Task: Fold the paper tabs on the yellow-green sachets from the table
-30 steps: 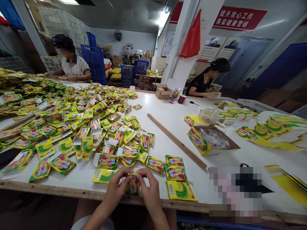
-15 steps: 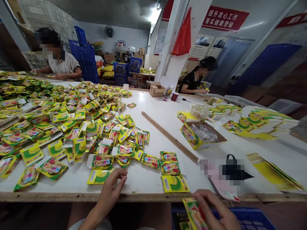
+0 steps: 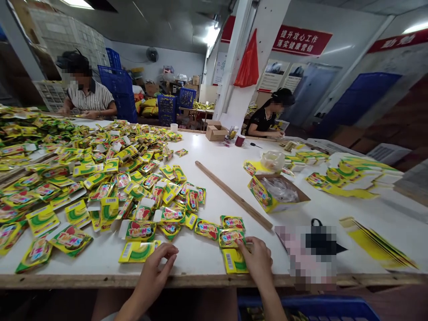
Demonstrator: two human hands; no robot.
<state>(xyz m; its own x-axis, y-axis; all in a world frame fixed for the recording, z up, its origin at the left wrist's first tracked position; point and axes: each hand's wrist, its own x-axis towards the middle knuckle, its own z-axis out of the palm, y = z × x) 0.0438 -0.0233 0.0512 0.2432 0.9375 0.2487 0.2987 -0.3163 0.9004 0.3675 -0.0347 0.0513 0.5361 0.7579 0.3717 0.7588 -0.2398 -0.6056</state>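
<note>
Head view, nearest: I count two hands at the near edge of the counter (image 3: 200, 261), and one blue crate (image 3: 310, 307) below it.
Left hand: my left hand (image 3: 155, 272) is half curled and holds nothing. Its fingertips (image 3: 171, 254) are just beside a flat yellow carton (image 3: 138, 251) lying back-side up; I cannot tell whether they touch it.
Right hand: my right hand (image 3: 259, 261) lies palm down with the fingers spread, grasping nothing. It rests on the barcode carton (image 3: 230, 264), with one fingertip on the printed carton (image 3: 229, 237) just behind that.
Near row: four flat cartons sit around the right hand, counting those two.
Writing: the red lettering on the carton fronts looks like "TWINS", clearest on one carton front (image 3: 140, 230). The barcodes are too small to read.
Middle: one wooden stick (image 3: 234, 196) lies at a slant. One open box (image 3: 277, 196) holds clear plastic bags.
Left half: a heap of cartons (image 3: 67, 165) covers it, too many for me to count.
Right side: there are more stacks of yellow flats (image 3: 354, 178).
Far edge: I see one small cardboard box (image 3: 216, 132) and one red cup (image 3: 240, 140).
People: two co-workers sit there, one in a striped shirt (image 3: 89, 97) and one in a black top (image 3: 262, 122).
Wall: one red banner (image 3: 301, 41) carries white Chinese characters.
</note>
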